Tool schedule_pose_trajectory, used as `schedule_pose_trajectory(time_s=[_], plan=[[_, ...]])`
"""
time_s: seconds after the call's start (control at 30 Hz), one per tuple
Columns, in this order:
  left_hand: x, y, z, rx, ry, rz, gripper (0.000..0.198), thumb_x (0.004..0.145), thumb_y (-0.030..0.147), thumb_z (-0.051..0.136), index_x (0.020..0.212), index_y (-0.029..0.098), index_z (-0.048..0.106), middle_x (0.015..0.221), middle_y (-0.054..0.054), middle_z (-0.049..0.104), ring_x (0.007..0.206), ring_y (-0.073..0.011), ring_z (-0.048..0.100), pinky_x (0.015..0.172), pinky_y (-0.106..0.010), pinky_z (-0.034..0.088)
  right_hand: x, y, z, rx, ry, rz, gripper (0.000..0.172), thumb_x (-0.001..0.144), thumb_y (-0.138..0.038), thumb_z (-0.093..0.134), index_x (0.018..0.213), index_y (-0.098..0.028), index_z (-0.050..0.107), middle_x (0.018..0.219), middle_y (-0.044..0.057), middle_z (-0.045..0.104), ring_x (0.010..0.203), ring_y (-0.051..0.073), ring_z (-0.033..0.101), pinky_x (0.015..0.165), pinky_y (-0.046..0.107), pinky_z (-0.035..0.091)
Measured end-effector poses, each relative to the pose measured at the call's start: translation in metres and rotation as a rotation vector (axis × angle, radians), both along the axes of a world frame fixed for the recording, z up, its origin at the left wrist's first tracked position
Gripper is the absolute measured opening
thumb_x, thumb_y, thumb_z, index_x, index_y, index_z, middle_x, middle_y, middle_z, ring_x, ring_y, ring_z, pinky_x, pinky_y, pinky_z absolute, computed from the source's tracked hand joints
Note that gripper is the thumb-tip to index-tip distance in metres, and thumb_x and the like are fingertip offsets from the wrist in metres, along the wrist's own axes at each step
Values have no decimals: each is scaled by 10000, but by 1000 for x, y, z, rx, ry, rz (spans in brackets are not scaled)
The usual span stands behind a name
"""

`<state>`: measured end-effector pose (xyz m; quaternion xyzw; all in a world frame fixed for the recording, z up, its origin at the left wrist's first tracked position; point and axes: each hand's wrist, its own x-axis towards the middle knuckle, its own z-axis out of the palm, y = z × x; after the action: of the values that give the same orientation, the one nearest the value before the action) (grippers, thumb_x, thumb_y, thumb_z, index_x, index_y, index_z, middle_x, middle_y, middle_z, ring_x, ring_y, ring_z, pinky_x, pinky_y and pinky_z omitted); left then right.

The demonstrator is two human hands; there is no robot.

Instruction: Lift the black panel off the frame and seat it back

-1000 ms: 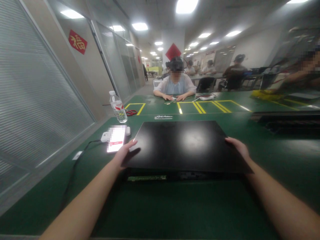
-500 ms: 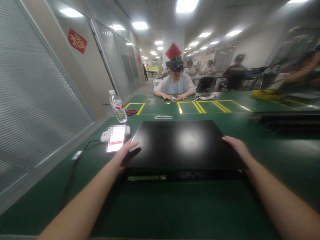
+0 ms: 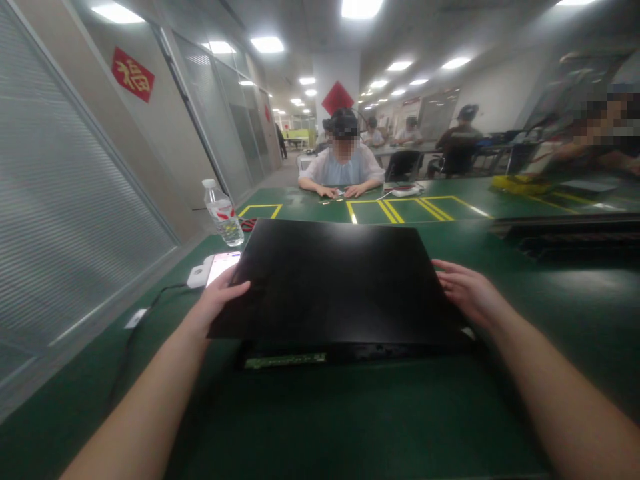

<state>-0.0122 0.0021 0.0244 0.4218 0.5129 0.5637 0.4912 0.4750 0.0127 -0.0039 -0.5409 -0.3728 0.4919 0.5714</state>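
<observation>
A flat black panel (image 3: 330, 287) is tilted above the green table (image 3: 350, 420), its near edge toward me. My left hand (image 3: 217, 300) grips its left edge, thumb on top and fingers hidden beneath. At the right edge is my right hand (image 3: 465, 290), its fingers slightly bent and touching or very near the side. Whether those fingers bear any of the panel's weight is unclear. Below the near edge shows a dark frame-like part with a green circuit strip (image 3: 285, 361); the panel covers the rest of it.
A water bottle (image 3: 224, 213), a lit phone (image 3: 223, 265) and a white plug (image 3: 198, 274) with a black cable stand at the left. Dark long parts (image 3: 575, 240) lie at the right. A person (image 3: 343, 160) sits across the table.
The panel has shifted left and its far edge has risen. My left hand has moved left with it; the fingers of my right hand now show more, along the side. The view has turned slightly.
</observation>
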Motion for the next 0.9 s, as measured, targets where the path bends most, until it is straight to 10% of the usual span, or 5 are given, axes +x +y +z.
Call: schedule_pose_trajectory(time_s=[0.2, 0.7, 0.9], plan=[[-3, 4, -1, 21, 12, -7, 775, 498, 313, 1055, 1230, 222, 819, 1176, -77, 874, 1262, -429, 756, 1067, -449, 640, -4, -2, 4, 1, -56, -117, 482, 704, -206, 773, 1180, -226, 692, 875, 76, 825, 770, 220, 778, 691, 299, 631], [5, 8, -26, -230, -20, 36, 751, 601, 165, 948, 1318, 187, 726, 946, -108, 866, 759, -336, 840, 626, -360, 651, 5, 8, -18, -58, -285, -230, 358, 650, -366, 763, 966, -198, 751, 815, 115, 815, 547, 148, 543, 465, 234, 341], [12, 0, -20, -209, -61, -48, 837, 581, 216, 1008, 1349, 173, 677, 1055, -115, 870, 913, -346, 850, 785, -381, 664, 2, 4, -16, -121, -267, -277, 316, 633, -359, 754, 919, -224, 745, 800, 100, 811, 551, 154, 548, 504, 261, 423]])
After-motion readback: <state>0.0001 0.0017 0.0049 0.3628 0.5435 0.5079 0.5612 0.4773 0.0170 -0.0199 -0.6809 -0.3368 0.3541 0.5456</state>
